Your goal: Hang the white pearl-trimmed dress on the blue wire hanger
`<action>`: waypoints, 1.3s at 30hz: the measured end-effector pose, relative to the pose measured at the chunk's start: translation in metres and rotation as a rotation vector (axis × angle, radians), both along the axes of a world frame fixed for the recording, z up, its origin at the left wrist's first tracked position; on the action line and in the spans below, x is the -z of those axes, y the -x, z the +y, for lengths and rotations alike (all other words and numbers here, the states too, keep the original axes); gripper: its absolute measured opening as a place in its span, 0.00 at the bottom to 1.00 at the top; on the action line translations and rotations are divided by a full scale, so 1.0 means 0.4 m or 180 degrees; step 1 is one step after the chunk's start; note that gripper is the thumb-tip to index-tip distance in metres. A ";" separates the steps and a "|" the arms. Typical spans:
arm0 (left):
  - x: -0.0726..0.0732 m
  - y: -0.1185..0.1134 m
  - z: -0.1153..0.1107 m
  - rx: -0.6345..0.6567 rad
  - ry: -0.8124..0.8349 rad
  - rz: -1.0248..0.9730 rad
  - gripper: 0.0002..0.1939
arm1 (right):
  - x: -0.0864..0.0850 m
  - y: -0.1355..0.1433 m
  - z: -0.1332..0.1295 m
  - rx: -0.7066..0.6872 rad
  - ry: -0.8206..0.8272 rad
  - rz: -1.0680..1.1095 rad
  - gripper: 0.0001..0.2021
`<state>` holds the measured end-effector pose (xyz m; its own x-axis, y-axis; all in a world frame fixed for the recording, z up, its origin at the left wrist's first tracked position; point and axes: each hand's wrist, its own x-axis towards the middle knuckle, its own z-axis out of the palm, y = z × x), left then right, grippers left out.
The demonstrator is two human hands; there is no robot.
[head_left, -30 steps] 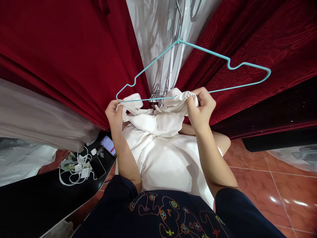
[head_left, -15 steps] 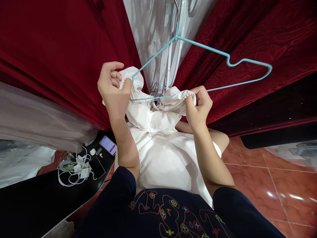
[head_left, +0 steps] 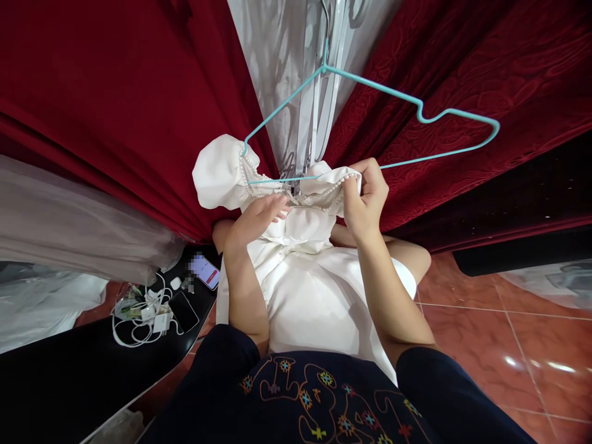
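A white dress (head_left: 319, 296) with a pearl-edged neckline lies over my lap. Its left puff sleeve (head_left: 219, 172) hangs on the left end of a light blue hanger (head_left: 374, 83), whose hook is up at the top centre. The hanger's right end sticks out bare, beyond the dress. My right hand (head_left: 367, 197) pinches the pearl edge of the right shoulder near the hanger's lower bar. Over the front of the neckline is my left hand (head_left: 261, 216), its fingers stretched out and holding nothing.
Red curtains (head_left: 115, 92) hang on both sides, with pale sheer fabric (head_left: 272, 61) between them. At the lower left, a black table (head_left: 92, 376) bears a lit phone (head_left: 205, 271), a dark phone (head_left: 184, 311) and white cables (head_left: 124, 336). Red tiles (head_left: 467, 333) cover the floor at right.
My left hand has let go of the left shoulder edge and moved down and right to the neckline. The left sleeve now shows in full on the hanger. My right hand keeps its pinch.
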<state>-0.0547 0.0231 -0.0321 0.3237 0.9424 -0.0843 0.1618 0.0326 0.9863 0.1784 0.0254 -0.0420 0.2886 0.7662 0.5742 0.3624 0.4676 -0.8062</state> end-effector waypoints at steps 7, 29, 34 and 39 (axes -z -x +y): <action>-0.015 -0.129 -0.002 -0.0652 -0.0422 -0.2202 0.20 | 0.009 0.015 -0.011 0.0096 -0.0353 -0.0137 0.09; -0.038 -0.102 -0.001 -0.1314 -0.1176 -0.1948 0.25 | -0.192 -0.259 0.050 0.1159 0.0138 -0.0296 0.18; -0.035 -0.109 -0.006 -0.1263 -0.1137 -0.2191 0.21 | -0.217 -0.130 0.029 0.0426 -0.0095 -0.0015 0.15; -0.024 -0.106 0.000 -0.1171 -0.1122 -0.2234 0.20 | -0.206 -0.056 -0.042 -0.0200 -0.0060 -0.0030 0.22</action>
